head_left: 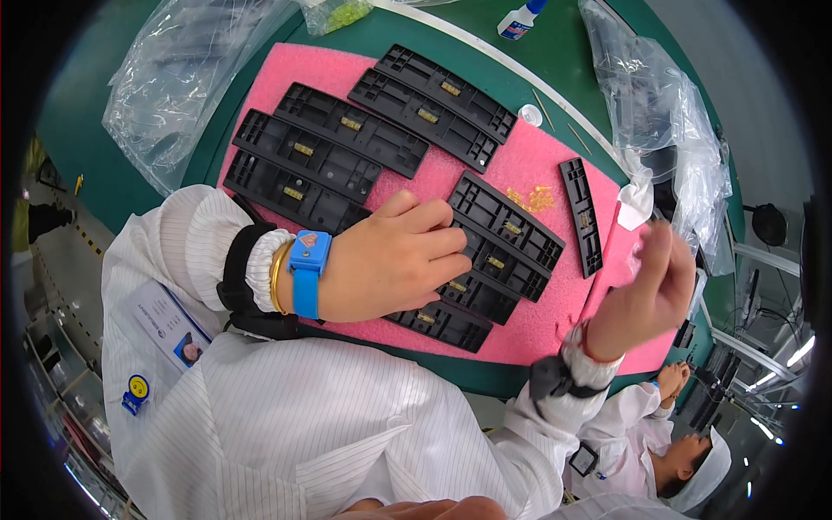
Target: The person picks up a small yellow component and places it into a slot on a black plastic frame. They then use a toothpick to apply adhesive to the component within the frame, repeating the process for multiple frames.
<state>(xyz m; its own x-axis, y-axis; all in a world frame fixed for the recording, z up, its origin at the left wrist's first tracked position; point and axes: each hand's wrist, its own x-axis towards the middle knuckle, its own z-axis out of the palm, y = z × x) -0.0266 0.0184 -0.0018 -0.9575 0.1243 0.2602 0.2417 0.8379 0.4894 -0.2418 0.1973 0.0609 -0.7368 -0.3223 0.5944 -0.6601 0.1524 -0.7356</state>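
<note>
My left hand point(390, 256) lies palm down over long black plastic trays, its fingers bent and apart. It covers part of a black tray point(485, 270) in the right-hand group; what is under the palm is hidden. More black trays point(308, 156) lie in the left group, each with a small brass-coloured piece point(302, 149) near its middle. My right hand point(646, 295) is raised at the right edge of the pink foam, slightly blurred, fingers curled together; anything between the fingertips is hidden. Nearest to it are a single narrow black tray point(581, 217) and loose brass-coloured pieces point(533, 199).
A pink foam sheet point(555, 325) covers the green table point(572, 52). Clear plastic bags point(186, 78) lie at far left and far right. A white bottle with blue cap point(517, 22), a small round cup point(530, 114) and thin sticks point(543, 110) lie beyond. Another person point(633, 433) sits at right.
</note>
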